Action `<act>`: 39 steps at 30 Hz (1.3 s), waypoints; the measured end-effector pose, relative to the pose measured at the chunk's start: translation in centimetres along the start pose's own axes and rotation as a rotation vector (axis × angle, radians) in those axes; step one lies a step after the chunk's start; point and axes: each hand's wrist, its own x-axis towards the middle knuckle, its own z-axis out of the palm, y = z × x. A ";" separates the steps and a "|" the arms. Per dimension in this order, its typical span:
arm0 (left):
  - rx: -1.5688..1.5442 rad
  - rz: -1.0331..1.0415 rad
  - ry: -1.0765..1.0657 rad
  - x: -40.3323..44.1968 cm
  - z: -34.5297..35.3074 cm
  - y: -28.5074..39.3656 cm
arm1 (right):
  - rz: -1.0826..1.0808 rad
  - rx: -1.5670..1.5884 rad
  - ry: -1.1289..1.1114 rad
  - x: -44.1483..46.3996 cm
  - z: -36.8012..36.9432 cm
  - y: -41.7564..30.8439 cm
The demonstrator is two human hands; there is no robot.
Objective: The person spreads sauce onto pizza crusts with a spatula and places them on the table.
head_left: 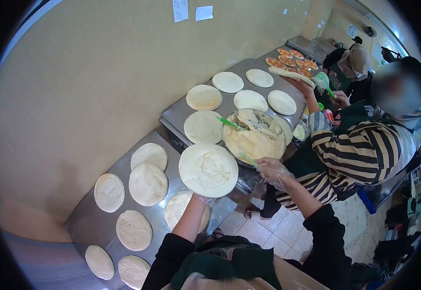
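Observation:
A round pizza base (pixel 208 170) with small pricked holes rests on my left hand (pixel 204 198), which supports it from below; most of the fingers are hidden under the dough. My right hand (pixel 273 171), in a clear plastic glove, grips a green-handled spatula (pixel 248 158). The spatula's end is down in a large clear bowl (pixel 277 151) of pale creamy spread (pixel 249 142). Another green spatula (pixel 230 123) leans in the same bowl, at its far left side. The held base is just left of the bowl, over the gap between two metal tables.
Several plain bases lie on the near metal table (pixel 87 220) and around the bowl on the farther table (pixel 172 116). A co-worker in striped sleeves (pixel 360 150) stands at right, holding a base and a green spatula. Red-topped pizzas (pixel 287 60) sit beyond, near another person (pixel 348 67).

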 end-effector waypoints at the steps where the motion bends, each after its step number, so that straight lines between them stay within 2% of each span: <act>1: -0.019 -0.018 -0.008 -0.3 -0.4 -0.2 | 0.069 0.118 -0.016 -0.7 0.4 0.2; 3: -0.051 -0.065 -0.023 -0.3 -0.7 -0.3 | 0.141 0.238 -0.034 -0.7 0.5 0.8; 5: -0.082 -0.112 -0.038 0.0 -1.0 -0.6 | 0.138 0.543 -0.145 -0.1 0.5 2.0; 8: -0.126 -0.182 -0.061 0.2 -1.6 -0.6 | 0.189 0.688 -0.195 0.0 0.7 2.0; 14: -0.222 -0.327 -0.109 1.0 -2.5 -0.4 | 0.089 0.866 -0.241 0.2 1.0 2.2; 21: -0.344 -0.471 -0.165 1.3 -3.5 -0.9 | -0.061 0.737 -0.193 -2.6 0.6 -0.8; 24: -0.397 -0.511 -0.181 0.7 -4.3 -0.6 | -0.077 0.598 -0.130 -5.3 2.5 -2.8; 26: -0.411 -0.500 -0.173 0.4 -4.4 -0.3 | -0.151 0.392 -0.108 -6.4 4.1 -3.1; 28: -0.441 -0.479 -0.199 0.2 -3.6 0.0 | -0.362 0.286 -0.086 -6.2 6.8 -1.3; 30: -0.343 -0.372 -0.206 0.0 -2.4 1.0 | -1.022 -0.358 0.223 -5.8 9.9 -0.1; 31: -0.244 -0.292 -0.225 -0.2 -2.0 2.0 | -0.988 -0.625 0.283 -7.5 10.5 0.2; 32: -0.239 -0.268 -0.214 -0.1 -3.5 2.7 | -0.996 -0.619 0.257 -8.4 11.2 0.4; 34: -0.510 -0.345 -0.534 0.6 -7.7 3.9 | -0.985 -0.906 0.302 -9.7 11.8 1.2; 35: -0.502 -0.325 -0.526 -0.1 -8.3 5.4 | -0.949 -0.978 0.264 -10.0 11.4 1.5; 37: -0.137 -0.219 -0.206 -1.7 -8.6 8.4 | -0.993 -1.043 0.257 -10.2 10.0 1.4; 39: -0.176 -0.167 -0.151 -3.4 -7.3 10.2 | -1.038 -1.113 0.254 -10.2 8.9 1.0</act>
